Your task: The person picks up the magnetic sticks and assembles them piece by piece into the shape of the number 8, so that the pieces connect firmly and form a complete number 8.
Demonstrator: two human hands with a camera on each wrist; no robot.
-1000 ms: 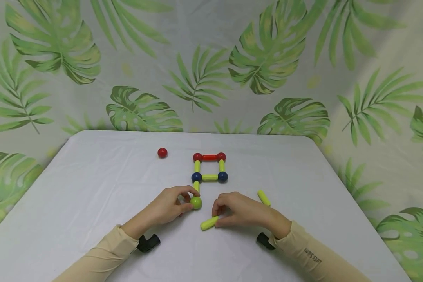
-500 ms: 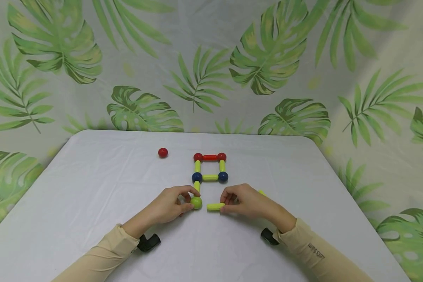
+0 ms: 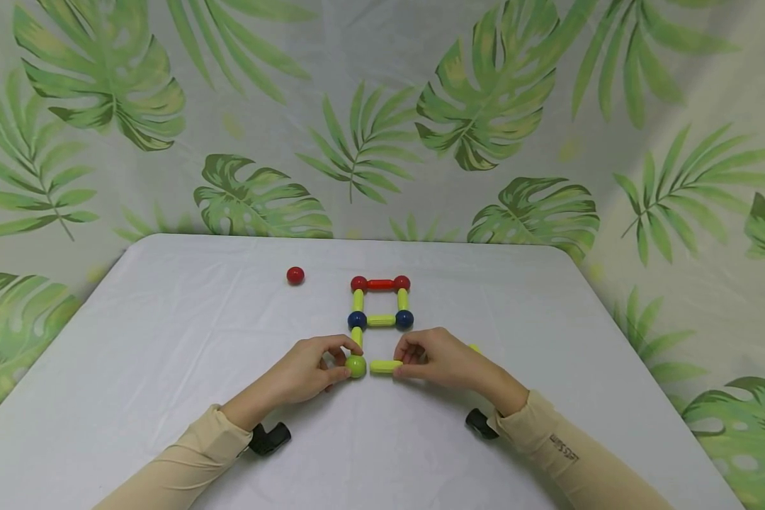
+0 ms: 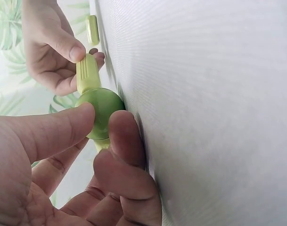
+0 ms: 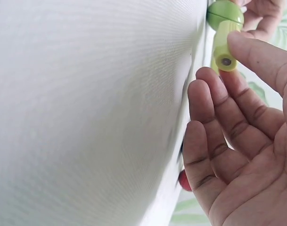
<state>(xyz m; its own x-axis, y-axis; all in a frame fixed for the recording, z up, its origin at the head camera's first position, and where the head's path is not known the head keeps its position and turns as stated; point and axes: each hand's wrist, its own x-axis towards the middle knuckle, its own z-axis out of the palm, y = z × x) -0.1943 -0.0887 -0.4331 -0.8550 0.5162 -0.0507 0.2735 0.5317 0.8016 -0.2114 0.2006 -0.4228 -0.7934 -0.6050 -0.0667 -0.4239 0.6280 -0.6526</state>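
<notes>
My left hand holds a green ball between thumb and fingers at the near end of a ball-and-rod figure. In my right hand a short yellow-green magnetic rod is pinched, lying crosswise just right of the ball. The rod's free end has a small metal disc, seen in the right wrist view. A rod runs from the green ball to a blue ball. Beyond it, a square joins this blue ball, another blue ball and two red balls by rods.
A loose red ball lies at the back left of the white table. Another yellow-green rod shows partly behind the right hand. A leaf-print cloth hangs behind the table.
My right hand has moved away from the table's near edge, turned the rod crosswise, then shifted left, bringing the rod close to the green ball. The left hand has kept its place.
</notes>
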